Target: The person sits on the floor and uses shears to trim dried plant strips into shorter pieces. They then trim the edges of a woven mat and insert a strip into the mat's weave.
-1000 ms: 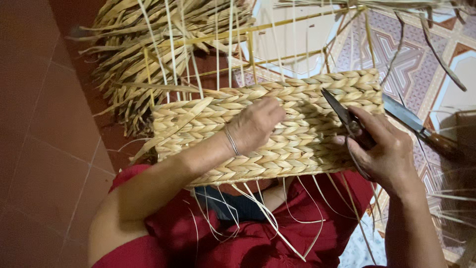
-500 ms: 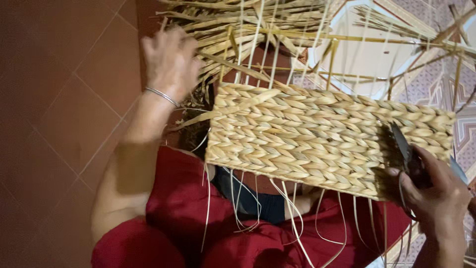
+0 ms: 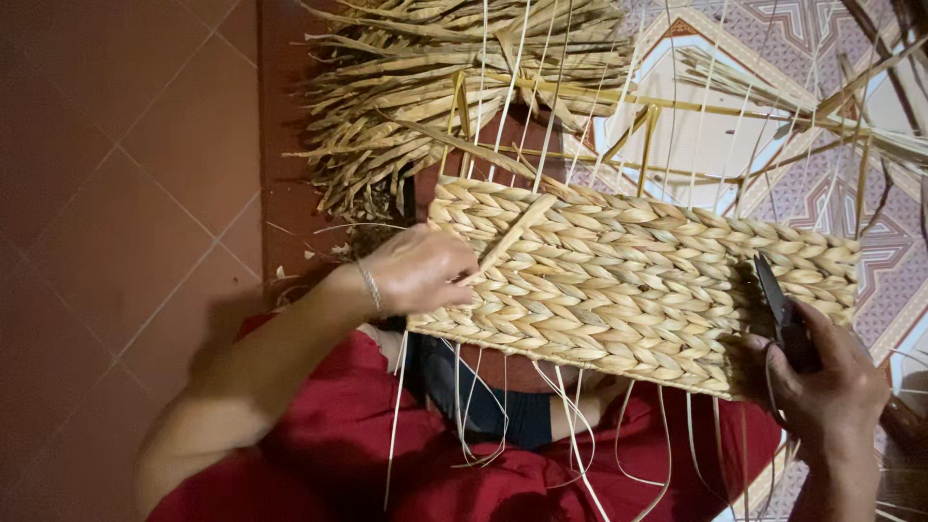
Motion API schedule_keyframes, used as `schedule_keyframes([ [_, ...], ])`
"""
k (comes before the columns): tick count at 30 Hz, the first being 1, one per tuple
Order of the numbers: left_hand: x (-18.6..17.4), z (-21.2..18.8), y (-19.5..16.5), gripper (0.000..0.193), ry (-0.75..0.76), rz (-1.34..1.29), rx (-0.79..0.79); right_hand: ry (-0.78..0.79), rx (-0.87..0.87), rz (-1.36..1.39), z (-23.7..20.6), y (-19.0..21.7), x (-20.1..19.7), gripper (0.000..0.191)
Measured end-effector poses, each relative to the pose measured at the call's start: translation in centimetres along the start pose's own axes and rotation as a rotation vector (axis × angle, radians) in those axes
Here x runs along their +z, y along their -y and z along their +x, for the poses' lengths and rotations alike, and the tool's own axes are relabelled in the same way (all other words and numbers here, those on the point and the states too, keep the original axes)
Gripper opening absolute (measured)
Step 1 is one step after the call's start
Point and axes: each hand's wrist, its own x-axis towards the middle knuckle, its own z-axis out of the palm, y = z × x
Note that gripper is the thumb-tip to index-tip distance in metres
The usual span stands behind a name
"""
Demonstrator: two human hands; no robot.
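Your left hand (image 3: pixel 418 271) is resting at centre-left of the frame, fingers curled and pinching the lower end of a flat loose strand (image 3: pixel 507 237) that is slanting up and to the right across the face of the woven panel (image 3: pixel 628 280); a thin metal bangle (image 3: pixel 369 287) is sitting on that wrist. The panel, a pale straw-coloured braided rectangle, is lying across the middle of the frame, tilted slightly down to the right, propped over your lap on the red garment (image 3: pixel 503 474). Your right hand (image 3: pixel 822 387) is working at the lower right, fingers clenched around the handles of a pair of dark scissors (image 3: pixel 778 309), whose blades are pointing up and left and lying against the right end of the panel; whether the blades are parted, you cannot tell from this view. Thin pale strands (image 3: pixel 570 425) are hanging from the panel's lower edge over the red cloth. Above the panel, in the upper centre, a bundle of dried unwoven leaves (image 3: pixel 435 87) is fanning out, with upright stakes running into the weave. Reddish floor tiles (image 3: pixel 126 193) are filling the left side; a patterned tile floor (image 3: pixel 773 68) is showing at upper right.
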Motion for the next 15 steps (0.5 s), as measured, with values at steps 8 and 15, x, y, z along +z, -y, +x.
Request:
schedule_keyframes([
  [8,-1.8,11.1,5.1,0.01,-0.813,0.065,0.192,0.173,-0.052,0.171,2.7,3.0,0.4,0.056],
  [15,-0.3,13.4,6.3,0.006,-0.784,0.119,0.252,0.208,-0.374,0.142,7.8,8.3,2.2,0.054],
])
